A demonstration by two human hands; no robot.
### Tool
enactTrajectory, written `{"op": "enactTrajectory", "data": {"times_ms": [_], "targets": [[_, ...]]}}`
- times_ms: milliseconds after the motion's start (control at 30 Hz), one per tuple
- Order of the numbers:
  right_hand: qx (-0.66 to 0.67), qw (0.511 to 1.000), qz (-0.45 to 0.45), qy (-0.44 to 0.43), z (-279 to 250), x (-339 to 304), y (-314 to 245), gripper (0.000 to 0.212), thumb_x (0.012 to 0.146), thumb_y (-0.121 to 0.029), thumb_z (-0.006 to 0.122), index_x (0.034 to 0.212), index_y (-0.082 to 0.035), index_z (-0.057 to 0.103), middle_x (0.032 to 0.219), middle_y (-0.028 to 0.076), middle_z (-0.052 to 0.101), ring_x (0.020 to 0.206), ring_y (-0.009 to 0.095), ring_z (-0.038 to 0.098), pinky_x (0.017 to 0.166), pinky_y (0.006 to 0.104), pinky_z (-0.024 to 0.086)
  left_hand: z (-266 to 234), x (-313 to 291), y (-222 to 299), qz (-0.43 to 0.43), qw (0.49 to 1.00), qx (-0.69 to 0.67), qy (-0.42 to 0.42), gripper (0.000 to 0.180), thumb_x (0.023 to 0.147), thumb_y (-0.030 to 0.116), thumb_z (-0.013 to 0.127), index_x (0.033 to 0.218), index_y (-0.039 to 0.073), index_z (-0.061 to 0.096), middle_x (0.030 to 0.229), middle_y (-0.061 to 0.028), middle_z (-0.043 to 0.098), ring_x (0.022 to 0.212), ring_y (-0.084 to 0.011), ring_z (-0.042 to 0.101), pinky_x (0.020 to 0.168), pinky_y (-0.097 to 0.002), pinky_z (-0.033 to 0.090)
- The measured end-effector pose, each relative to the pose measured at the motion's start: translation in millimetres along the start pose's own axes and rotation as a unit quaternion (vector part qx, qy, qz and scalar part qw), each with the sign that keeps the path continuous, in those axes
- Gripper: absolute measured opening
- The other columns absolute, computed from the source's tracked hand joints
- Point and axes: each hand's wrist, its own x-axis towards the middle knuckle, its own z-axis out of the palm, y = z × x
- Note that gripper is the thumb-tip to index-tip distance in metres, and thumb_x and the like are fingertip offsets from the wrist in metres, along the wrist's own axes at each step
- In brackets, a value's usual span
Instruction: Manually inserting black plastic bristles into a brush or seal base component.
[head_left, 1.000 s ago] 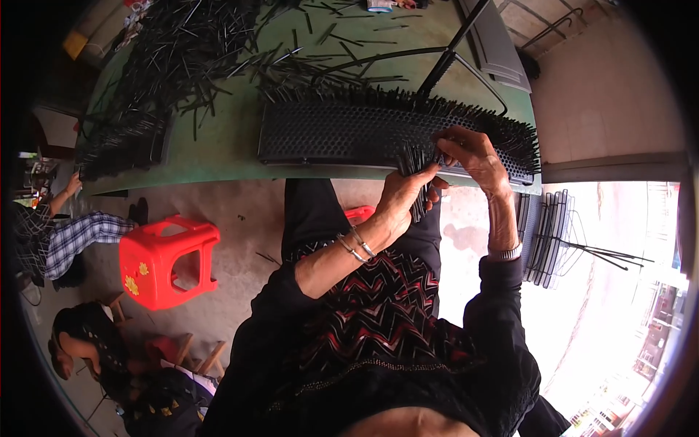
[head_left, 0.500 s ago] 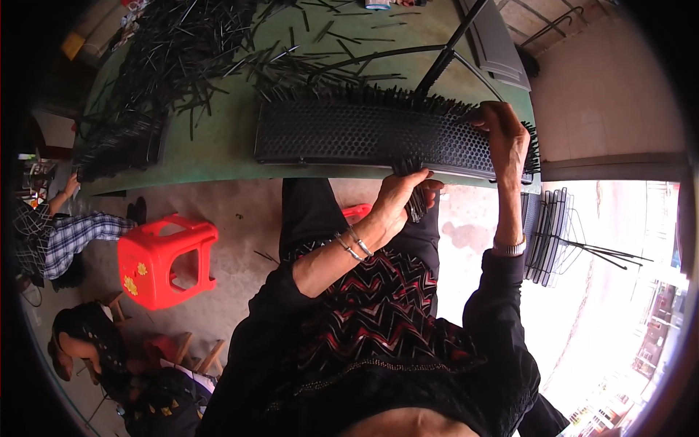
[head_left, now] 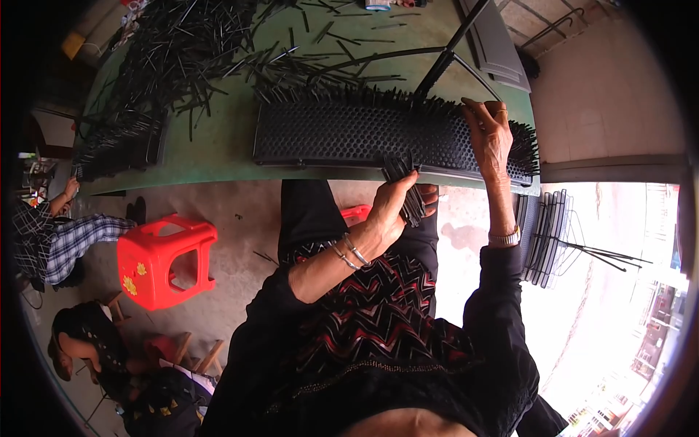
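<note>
A head-worn fisheye looks down closely at left hand [head_left: 393, 205] and right hand [head_left: 492, 142], rim perhaps unclear.

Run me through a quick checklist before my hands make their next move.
1. Left hand gripping the bundle of black strips: ok.
2. Right hand at the far side of the perforated black panel: ok.
3. A strip between the right fingertips: cannot tell.
4. Panel on the green table: ok.
5. Loose strips on the table neatly lined up: not ok, heaped and scattered.
6. Red stool apart from both hands: ok.
</note>
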Motion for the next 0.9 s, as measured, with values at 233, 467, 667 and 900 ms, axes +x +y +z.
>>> {"op": "enactTrajectory", "data": {"times_ms": [233,467,667,900], "targets": [[-0.003,0.999,-0.033,-0.012,-4,3,-1,0.019,0.086,-0.019,0.067,0.105,-0.019,0.071,0.094,0.007,0.057,0.079,0.021,0.061,0.070,0.0314,0.050,7,-4,4,0.031,0.998,0.050,0.003,0.021,0.094,0.026,0.058,0.102,0.007,0.057,0.085,-0.0086,0.065,0.070,-0.0124,0.058,0.061,-0.0313,0.053],[-0.037,0.999,-0.025,-0.024,0,4,0,0.025,0.086,-0.020,0.066,0.111,-0.022,0.070,0.095,0.007,0.059,0.086,0.021,0.060,0.076,0.0324,0.048,32,-12,13,0.032,0.999,0.030,0.010,0.027,0.094,0.029,0.057,0.105,0.004,0.059,0.075,-0.0059,0.061,0.062,-0.0142,0.055,0.053,-0.0302,0.047],[-0.073,0.997,-0.027,0.012,7,-2,2,0.028,0.087,-0.022,0.066,0.115,-0.024,0.069,0.098,0.007,0.060,0.087,0.022,0.059,0.075,0.0343,0.048,25,-3,11,0.053,0.997,0.049,-0.008,0.027,0.093,0.028,0.059,0.101,0.002,0.061,0.067,-0.0058,0.060,0.053,-0.0132,0.051,0.045,-0.0283,0.041],[-0.087,0.996,-0.022,0.026,5,-10,-6,0.027,0.088,-0.022,0.065,0.115,-0.021,0.069,0.097,0.008,0.060,0.087,0.023,0.059,0.076,0.0349,0.047,28,-4,14,0.052,0.994,0.089,-0.032,0.029,0.093,0.029,0.058,0.105,0.002,0.060,0.075,-0.0071,0.060,0.058,-0.0105,0.051,0.049,-0.0256,0.043]]}}
